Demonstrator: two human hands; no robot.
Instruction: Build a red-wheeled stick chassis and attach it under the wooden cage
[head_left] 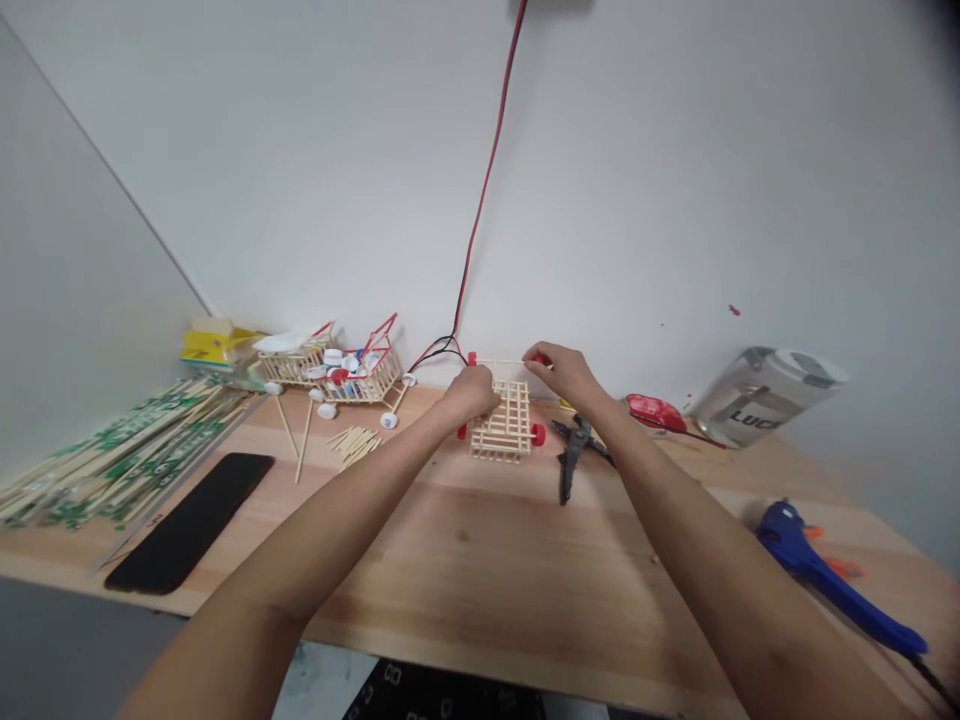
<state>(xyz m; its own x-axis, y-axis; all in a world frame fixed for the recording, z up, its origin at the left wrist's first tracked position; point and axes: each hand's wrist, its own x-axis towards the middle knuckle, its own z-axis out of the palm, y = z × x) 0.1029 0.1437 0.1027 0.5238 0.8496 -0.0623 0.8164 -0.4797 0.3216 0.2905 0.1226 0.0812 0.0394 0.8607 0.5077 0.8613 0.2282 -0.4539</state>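
A small cart frame made of wooden sticks [508,415] stands on the table in front of me, with red bottle-cap wheels [538,435] at its near end. My left hand [474,393] is closed on the frame's left side. At the far end, a thin stick axle [501,361] runs across, with a red cap at its left end. My right hand [559,370] pinches the red cap wheel [541,360] at the axle's right end. Just right of the frame lies a pair of dark pliers [574,455].
Two stick carts [358,378] with bottle caps stand back left, near short sticks [352,445]. Packaged chopsticks [127,450] and a black phone [191,520] lie at left. At right are a blue glue gun [832,580], a red item [654,411] and a tilted container [765,395].
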